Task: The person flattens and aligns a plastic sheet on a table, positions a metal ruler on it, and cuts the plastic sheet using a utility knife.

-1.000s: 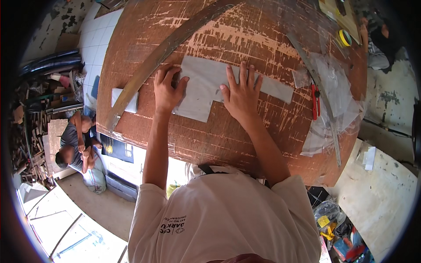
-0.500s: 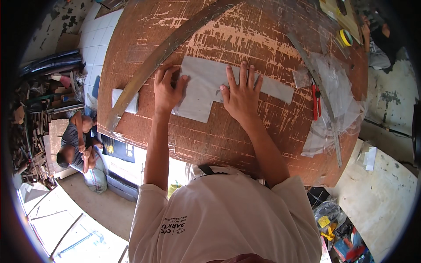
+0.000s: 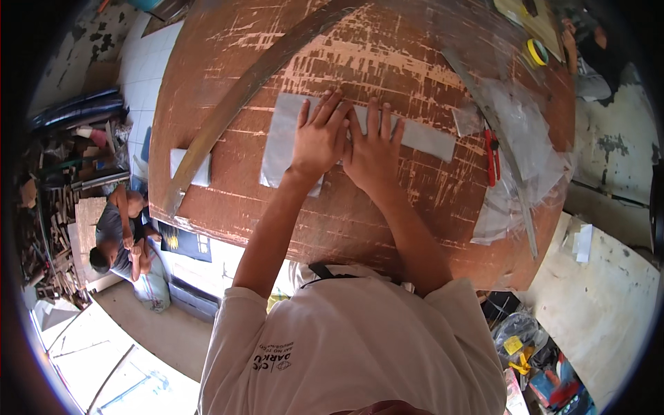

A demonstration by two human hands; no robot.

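Grey sheet (image 3: 275,149) lies flat mid-worktop (image 3: 228,218), wide part at left, narrow arm running right. 2 hands on it, palms down: left hand (image 3: 320,138) flat over the wide part, fingers extended, gripping nothing; right hand (image 3: 373,149) flat on the narrow arm, fingers spread, also gripping nothing. Hands meet at the inner fingers, right thumb against left hand.

Edges: sheet's left edge and right end exposed, middle covered by hands. Upper left corner near the long dark strip (image 3: 232,117), which slants across the left side. Brown surface shows between sheet and near edge, and between right end and red-handled tool (image 3: 492,159). Thin grey strip (image 3: 510,142) beside the tool, lying over clear plastic (image 3: 494,207). Pale folded piece (image 3: 200,169) at left, partly under the dark strip.

Surface: brown wood, scratched, finish worn to lighter streaks. Yellow tape roll (image 3: 537,52) far right.

Room: 1 seated person (image 3: 121,232) at left near a scrap pile (image 3: 59,242), another person (image 3: 595,66) partly visible upper right. Pale board (image 3: 602,311) lower right.
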